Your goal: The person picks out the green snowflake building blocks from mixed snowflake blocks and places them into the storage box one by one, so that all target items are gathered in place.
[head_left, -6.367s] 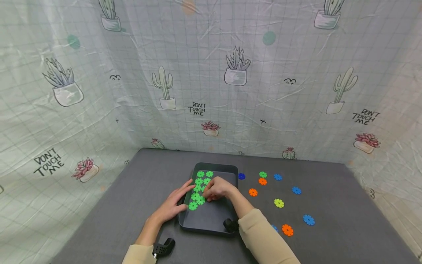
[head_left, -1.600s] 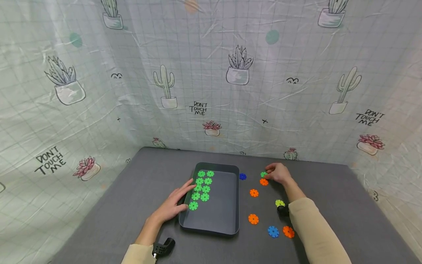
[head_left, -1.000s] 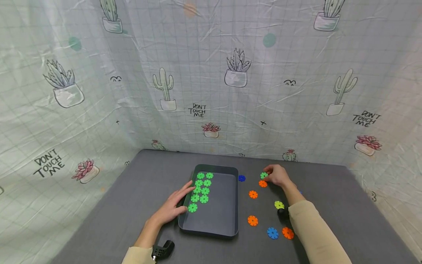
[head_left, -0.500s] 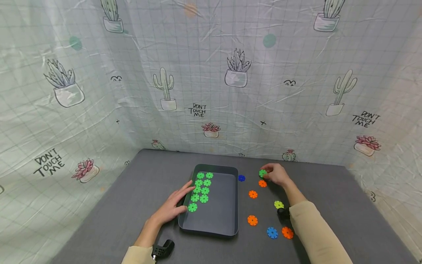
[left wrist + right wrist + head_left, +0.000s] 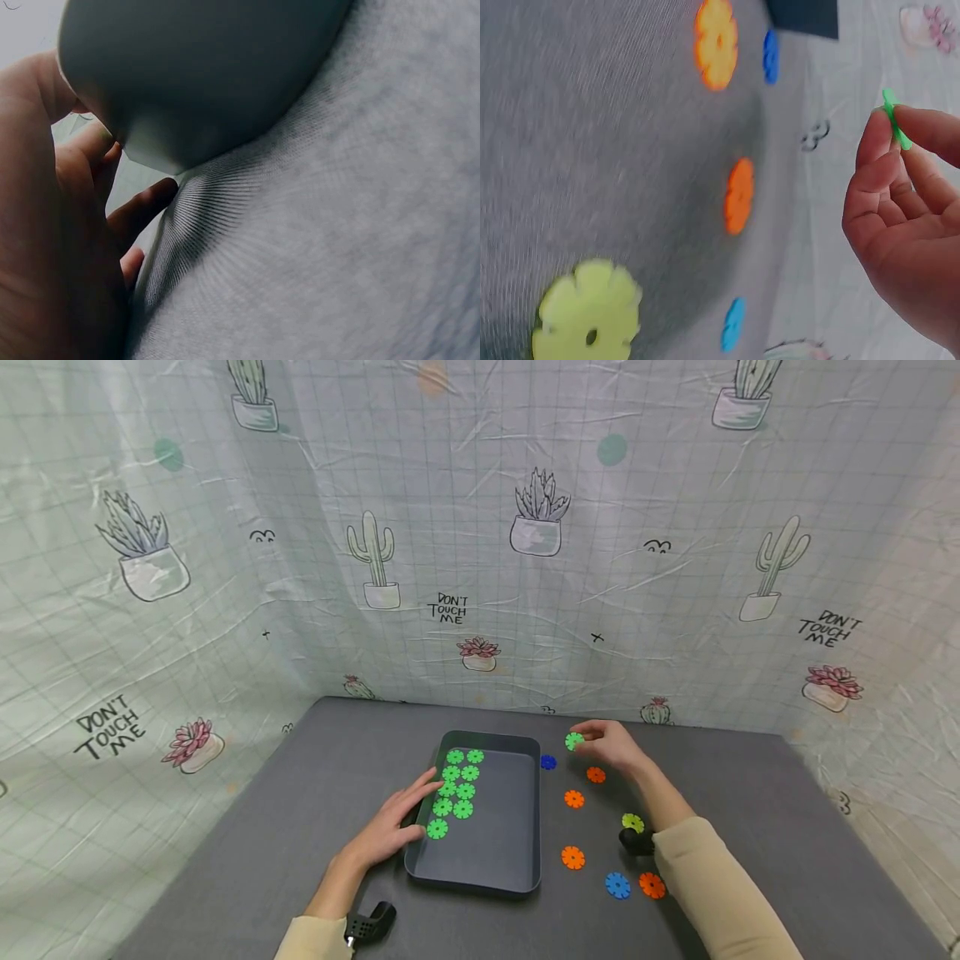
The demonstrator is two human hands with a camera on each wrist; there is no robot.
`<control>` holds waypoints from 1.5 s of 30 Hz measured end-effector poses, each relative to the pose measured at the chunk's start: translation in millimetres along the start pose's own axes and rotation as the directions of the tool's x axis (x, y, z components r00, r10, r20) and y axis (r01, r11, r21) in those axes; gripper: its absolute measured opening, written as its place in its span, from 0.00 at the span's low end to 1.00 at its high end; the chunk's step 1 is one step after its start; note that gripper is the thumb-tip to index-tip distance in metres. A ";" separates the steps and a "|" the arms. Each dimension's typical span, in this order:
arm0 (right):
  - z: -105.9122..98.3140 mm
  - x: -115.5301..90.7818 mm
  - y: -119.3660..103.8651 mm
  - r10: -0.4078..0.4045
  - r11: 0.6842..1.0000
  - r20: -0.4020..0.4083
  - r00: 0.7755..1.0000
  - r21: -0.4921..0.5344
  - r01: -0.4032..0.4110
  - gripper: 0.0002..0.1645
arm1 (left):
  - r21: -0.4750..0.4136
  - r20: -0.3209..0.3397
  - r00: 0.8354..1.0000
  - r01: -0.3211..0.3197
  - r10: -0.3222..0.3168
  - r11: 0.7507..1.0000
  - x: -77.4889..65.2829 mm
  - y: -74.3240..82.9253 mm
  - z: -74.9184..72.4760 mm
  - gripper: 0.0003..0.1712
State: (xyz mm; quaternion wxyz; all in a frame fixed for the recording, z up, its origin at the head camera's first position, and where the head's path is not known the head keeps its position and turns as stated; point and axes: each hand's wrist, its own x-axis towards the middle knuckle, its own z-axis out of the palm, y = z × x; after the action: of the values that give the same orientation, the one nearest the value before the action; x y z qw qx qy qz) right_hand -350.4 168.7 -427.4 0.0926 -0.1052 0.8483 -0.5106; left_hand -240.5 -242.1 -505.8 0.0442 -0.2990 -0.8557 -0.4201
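Note:
In the head view, my right hand pinches a green notched plastic disc between thumb and fingertips, above the table beyond the orange discs. The right wrist view shows the same green disc edge-on, off the table. My left hand lies with spread fingers along the left rim of a dark grey tray, its thumb near the lower corner. Up close in the left wrist view, thumb and fingers touch the tray wall. Inside the tray, several green discs lie flat in two columns at the left side.
Right of the tray lie a dark blue disc, several orange discs, a yellow-green disc and a lighter blue disc. A patterned cloth hangs behind the grey table.
Earlier my right hand was among the green discs in the tray. It moved right, took the green disc from beside an orange one, and lifted it leftward. My left hand stays.

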 end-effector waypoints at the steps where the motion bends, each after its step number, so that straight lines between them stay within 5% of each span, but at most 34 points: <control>1: 2.3 -1.3 -3.2 0.000 1.000 0.007 1.000 0.015 0.000 0.25 | -0.001 0.000 1.000 0.000 0.000 1.000 -0.1 0.0 -0.1 0.41; 27: 79.7 -25.9 -47.1 -0.064 0.988 0.220 0.973 0.152 0.031 0.25 | 0.012 0.002 1.000 -0.005 0.005 1.000 -1.6 -1.3 0.3 0.41; 45: 133.4 -31.5 -66.8 -0.104 0.987 0.389 0.915 0.157 0.046 0.21 | 0.007 0.009 1.000 -0.007 0.006 1.000 -0.1 -0.4 -0.9 0.40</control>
State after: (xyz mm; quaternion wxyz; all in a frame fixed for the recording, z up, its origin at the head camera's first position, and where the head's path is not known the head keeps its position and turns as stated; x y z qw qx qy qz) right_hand -279.2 33.9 -428.2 0.2498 -0.2318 0.7681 -0.5420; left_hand -240.8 -243.0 -505.5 0.0426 -0.3036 -0.8564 -0.4153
